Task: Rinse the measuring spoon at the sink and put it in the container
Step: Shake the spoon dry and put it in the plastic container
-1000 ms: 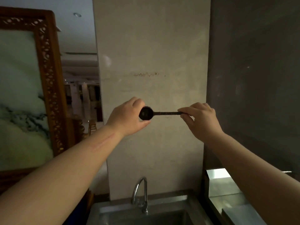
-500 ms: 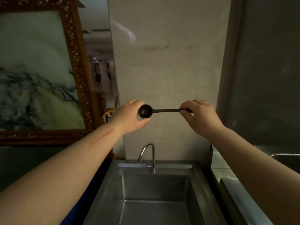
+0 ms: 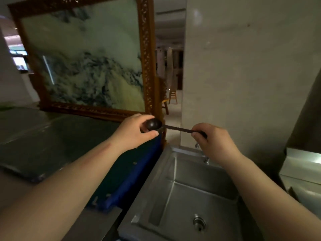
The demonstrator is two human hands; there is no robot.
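Observation:
I hold a dark measuring spoon [image 3: 156, 124] level in front of me, above the back left corner of the steel sink [image 3: 182, 192]. My left hand [image 3: 133, 131] cups its round bowl between thumb and fingers. My right hand [image 3: 213, 141] pinches the far end of its thin handle. The tap [image 3: 205, 159] is mostly hidden behind my right hand; only its base shows. The sink basin is dry-looking with a drain [image 3: 198, 223] at its near right. No container is in sight.
A dark counter [image 3: 43, 136] with a blue edge [image 3: 132, 185] lies left of the sink. A large painting in a carved wooden frame [image 3: 147, 66] stands behind it. A pale wall pillar [image 3: 243, 75] rises behind the sink. A steel unit [image 3: 302, 171] sits at right.
The view has tilted down and swung left, bringing the whole sink basin and the counter into sight. Both hands still hold the spoon the same way, now lower over the sink.

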